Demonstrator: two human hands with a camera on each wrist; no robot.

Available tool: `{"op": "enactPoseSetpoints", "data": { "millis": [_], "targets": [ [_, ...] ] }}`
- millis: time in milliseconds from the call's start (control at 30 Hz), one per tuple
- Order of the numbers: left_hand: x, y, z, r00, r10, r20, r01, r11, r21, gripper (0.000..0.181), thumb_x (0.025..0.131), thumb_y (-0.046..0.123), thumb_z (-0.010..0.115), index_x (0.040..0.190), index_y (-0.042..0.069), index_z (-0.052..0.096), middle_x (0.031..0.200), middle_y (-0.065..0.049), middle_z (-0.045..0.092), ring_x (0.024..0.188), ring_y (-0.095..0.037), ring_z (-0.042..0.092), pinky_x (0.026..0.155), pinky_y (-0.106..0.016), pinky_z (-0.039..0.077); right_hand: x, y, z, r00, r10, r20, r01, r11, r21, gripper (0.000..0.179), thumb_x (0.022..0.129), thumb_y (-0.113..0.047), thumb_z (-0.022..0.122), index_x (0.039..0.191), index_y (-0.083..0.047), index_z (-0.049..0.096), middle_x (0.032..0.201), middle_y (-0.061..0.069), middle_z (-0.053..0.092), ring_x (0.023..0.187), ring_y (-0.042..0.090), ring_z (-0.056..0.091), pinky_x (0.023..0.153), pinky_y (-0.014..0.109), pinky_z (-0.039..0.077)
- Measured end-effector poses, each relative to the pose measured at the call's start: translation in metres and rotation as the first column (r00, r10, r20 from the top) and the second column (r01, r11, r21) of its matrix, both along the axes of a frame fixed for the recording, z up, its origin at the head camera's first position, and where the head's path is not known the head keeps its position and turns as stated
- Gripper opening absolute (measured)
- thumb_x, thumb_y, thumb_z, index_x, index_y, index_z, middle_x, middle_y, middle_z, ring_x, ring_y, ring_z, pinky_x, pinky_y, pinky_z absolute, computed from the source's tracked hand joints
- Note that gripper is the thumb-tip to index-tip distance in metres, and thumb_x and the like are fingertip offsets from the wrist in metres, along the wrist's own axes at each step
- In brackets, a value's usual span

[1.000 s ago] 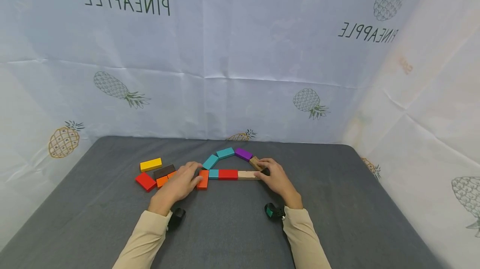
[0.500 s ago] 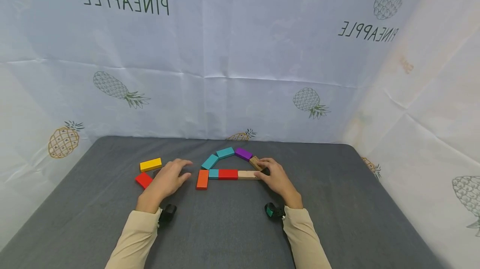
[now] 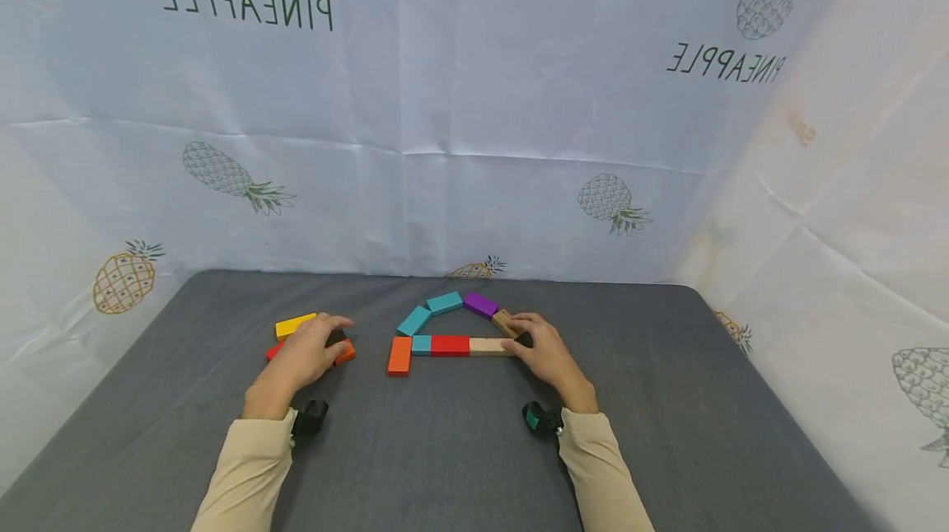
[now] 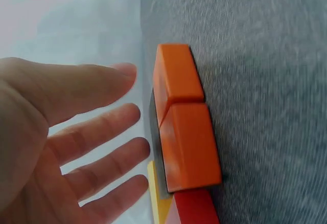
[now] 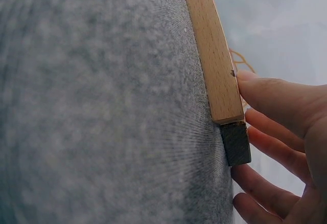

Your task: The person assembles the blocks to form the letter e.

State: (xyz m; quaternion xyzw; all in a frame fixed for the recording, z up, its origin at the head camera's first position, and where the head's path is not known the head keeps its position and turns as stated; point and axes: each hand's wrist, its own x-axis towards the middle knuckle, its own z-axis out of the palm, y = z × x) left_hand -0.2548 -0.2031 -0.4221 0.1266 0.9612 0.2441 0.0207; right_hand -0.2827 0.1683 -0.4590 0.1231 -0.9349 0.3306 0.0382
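My left hand (image 3: 296,357) hovers over the loose wooden blocks at the left, fingers spread and nothing in them. Two orange blocks (image 4: 189,142) lie end to end beside its fingertips in the left wrist view, with a dark block (image 3: 336,338) behind them. A red block (image 4: 194,208) and a yellow block (image 3: 294,324) are partly covered by this hand. My right hand (image 3: 547,357) rests at the right end of a block row, its thumb touching a plain wood block (image 5: 213,60). Its relaxed fingers lie behind and beside a black block (image 5: 236,143).
The row continues leftward with a red block (image 3: 450,346), a small teal block (image 3: 421,345) and an orange block (image 3: 399,357) set crosswise. Behind it curves an arc of teal blocks (image 3: 445,303), a purple block (image 3: 480,305) and a brown block (image 3: 503,322). A pineapple-print cloth (image 3: 474,211) hangs behind the table.
My left hand has moved left, away from the crosswise orange block and over the loose blocks. The right hand has stayed in place.
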Motion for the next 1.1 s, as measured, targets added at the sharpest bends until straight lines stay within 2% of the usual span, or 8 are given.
{"op": "enactPoseSetpoints", "data": {
  "millis": [300,467,567,700,833,933,1100],
  "targets": [
    [0.0,-0.007,-0.002,0.999,-0.004,-0.036,0.003,0.999,-0.039,0.032,0.091,-0.001,0.065,0.122,-0.006,0.065,0.125,-0.029,0.061,0.119,-0.048,0.054,0.096,-0.058,0.047,0.0,0.0,0.0,1.0,0.0,-0.007,0.0,1.0,0.0,0.042,0.092,-0.022,0.071,0.128,-0.001,0.066,0.137,0.016,0.058,0.131,0.037,0.052,0.108,0.056,0.041],
    [0.0,-0.008,-0.002,0.999,0.03,-0.035,-0.032,0.997,-0.063,0.031,0.09,-0.001,0.064,0.121,-0.004,0.066,0.129,-0.033,0.057,0.126,-0.053,0.047,0.097,-0.062,0.045,0.0,0.0,0.0,1.0,0.002,0.0,-0.002,1.0,-0.003,0.042,0.092,-0.021,0.071,0.128,-0.001,0.065,0.137,0.016,0.057,0.131,0.037,0.051,0.108,0.056,0.04],
    [0.0,-0.009,-0.004,0.998,0.051,-0.036,-0.054,0.996,-0.071,0.031,0.091,0.001,0.065,0.122,-0.003,0.066,0.129,-0.034,0.055,0.122,-0.053,0.048,0.094,-0.062,0.046,-0.001,0.0,0.0,1.0,0.004,0.005,-0.003,1.0,-0.004,0.042,0.092,-0.022,0.071,0.128,-0.001,0.065,0.138,0.016,0.057,0.131,0.037,0.051,0.109,0.056,0.04],
    [-0.001,-0.012,-0.007,0.998,0.054,-0.034,-0.055,0.997,-0.051,0.031,0.093,0.001,0.062,0.123,-0.004,0.064,0.127,-0.032,0.054,0.115,-0.05,0.052,0.091,-0.06,0.047,-0.001,0.001,0.0,1.0,0.001,0.007,-0.001,1.0,-0.002,0.042,0.093,-0.023,0.071,0.129,-0.002,0.065,0.138,0.015,0.057,0.131,0.037,0.051,0.109,0.056,0.04],
    [-0.002,-0.013,-0.01,0.999,0.044,-0.024,-0.044,0.999,-0.016,0.031,0.094,-0.001,0.059,0.125,-0.005,0.063,0.132,-0.035,0.051,0.12,-0.052,0.05,0.094,-0.061,0.045,-0.002,0.001,0.0,1.0,0.0,0.005,0.0,1.0,-0.005,0.042,0.092,-0.022,0.071,0.129,-0.002,0.065,0.138,0.015,0.057,0.131,0.036,0.051,0.109,0.055,0.041],
    [-0.003,-0.014,-0.012,0.999,0.039,-0.015,-0.039,0.999,0.001,0.031,0.096,0.0,0.059,0.127,-0.004,0.062,0.134,-0.034,0.053,0.121,-0.05,0.052,0.095,-0.06,0.046,-0.001,0.001,-0.001,1.0,0.0,0.005,0.0,1.0,-0.003,0.042,0.092,-0.022,0.071,0.128,-0.002,0.065,0.138,0.015,0.057,0.131,0.036,0.051,0.108,0.055,0.041],
    [-0.005,-0.014,-0.018,0.999,0.048,-0.013,-0.048,0.999,0.026,0.03,0.098,0.004,0.057,0.128,0.0,0.064,0.129,-0.026,0.061,0.112,-0.042,0.06,0.09,-0.054,0.051,-0.002,0.001,-0.002,1.0,0.0,0.003,0.0,1.0,0.001,0.042,0.092,-0.023,0.071,0.128,-0.002,0.066,0.138,0.015,0.057,0.131,0.036,0.052,0.108,0.055,0.041]
  ]
}}
